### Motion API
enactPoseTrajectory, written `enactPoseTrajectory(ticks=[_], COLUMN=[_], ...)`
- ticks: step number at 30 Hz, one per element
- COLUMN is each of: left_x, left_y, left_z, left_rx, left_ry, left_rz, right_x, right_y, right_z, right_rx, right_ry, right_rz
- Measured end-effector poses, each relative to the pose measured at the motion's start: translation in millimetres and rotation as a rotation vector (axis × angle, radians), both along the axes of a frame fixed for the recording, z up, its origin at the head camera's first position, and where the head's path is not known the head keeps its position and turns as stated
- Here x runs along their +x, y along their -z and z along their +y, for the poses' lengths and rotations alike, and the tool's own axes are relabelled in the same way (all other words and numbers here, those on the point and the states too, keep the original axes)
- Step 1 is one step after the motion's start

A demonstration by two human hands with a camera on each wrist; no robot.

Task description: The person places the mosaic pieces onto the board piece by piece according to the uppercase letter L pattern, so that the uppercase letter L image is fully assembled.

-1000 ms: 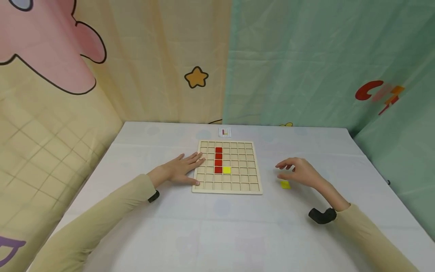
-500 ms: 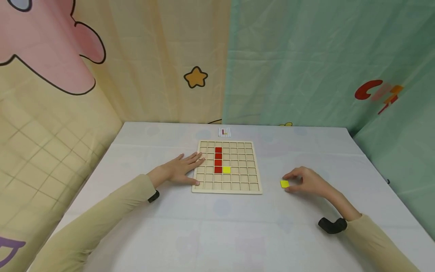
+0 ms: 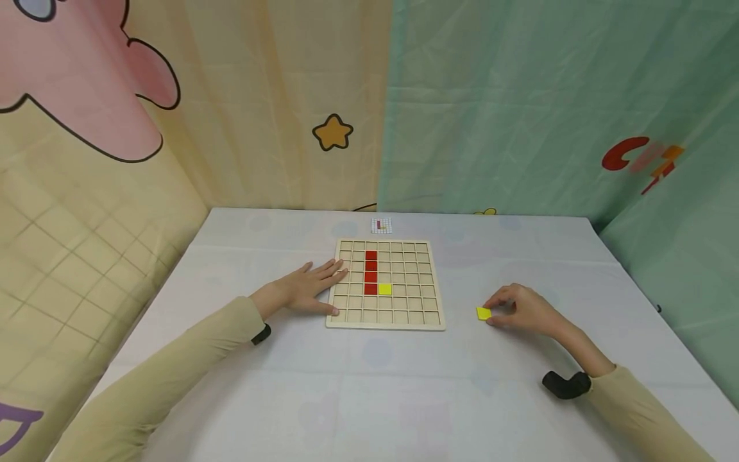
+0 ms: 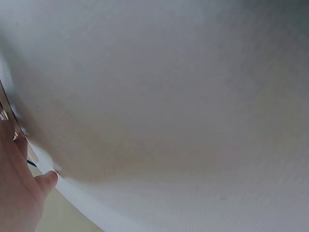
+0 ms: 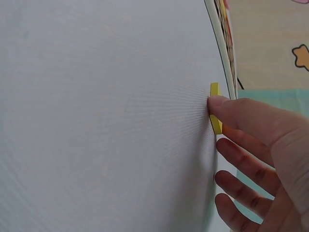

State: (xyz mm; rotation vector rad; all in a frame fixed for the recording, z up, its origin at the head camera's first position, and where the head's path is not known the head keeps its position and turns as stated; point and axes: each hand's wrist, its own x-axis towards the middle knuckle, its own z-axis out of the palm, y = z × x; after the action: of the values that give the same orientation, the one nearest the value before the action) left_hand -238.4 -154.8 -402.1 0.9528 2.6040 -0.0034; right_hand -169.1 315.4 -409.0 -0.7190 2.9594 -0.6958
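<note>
A wooden grid board (image 3: 411, 317) lies mid-table in the head view. Set in its cells are a column of several red square tiles (image 3: 371, 277) and one yellow tile (image 3: 385, 289), just right of the lowest red one. My left hand (image 3: 303, 288) rests with spread fingers on the board's left edge. To the right of the board, my right hand (image 3: 522, 310) pinches a loose yellow square tile (image 3: 483, 314) between thumb and index finger, low at the tabletop. In the right wrist view that tile (image 5: 215, 126) shows edge-on under the thumb, the other fingers loosely bent.
Behind the board lies a small card (image 3: 381, 225) printed with a coloured grid pattern. A white cloth covers the table (image 3: 381, 398), with patterned curtains (image 3: 491, 109) at its back and sides. A black wrist strap (image 3: 566, 385) sits on the right forearm.
My right hand has come down from above the loose yellow tile, and thumb and index finger have taken hold of it. The left hand and the board stay put.
</note>
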Motion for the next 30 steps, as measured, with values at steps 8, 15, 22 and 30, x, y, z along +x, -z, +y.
enactPoseTrajectory(ticks=[8, 15, 22, 30], left_x=[0.8, 0.9, 1.2, 1.1], left_y=[-0.9, -0.6, -1.0, -3.2], left_z=[-1.6, -2.2, -1.5, -0.4], left_rx=[0.006, 0.005, -0.001, 0.002], left_ry=[0.003, 0.006, 0.008, 0.007], left_rz=[0.000, 0.004, -0.005, -0.003], right_x=[-4.5, -14.9, -24.7, -35.1], right_y=[-7.0, -11.1, -11.3, -13.2], right_z=[-11, -29, -54, -85], right_rx=[0.064, 0.066, 0.057, -0.005], right_ry=[0.020, 0.014, -0.013, 0.017], right_rz=[0.012, 0.014, 0.031, 0.039])
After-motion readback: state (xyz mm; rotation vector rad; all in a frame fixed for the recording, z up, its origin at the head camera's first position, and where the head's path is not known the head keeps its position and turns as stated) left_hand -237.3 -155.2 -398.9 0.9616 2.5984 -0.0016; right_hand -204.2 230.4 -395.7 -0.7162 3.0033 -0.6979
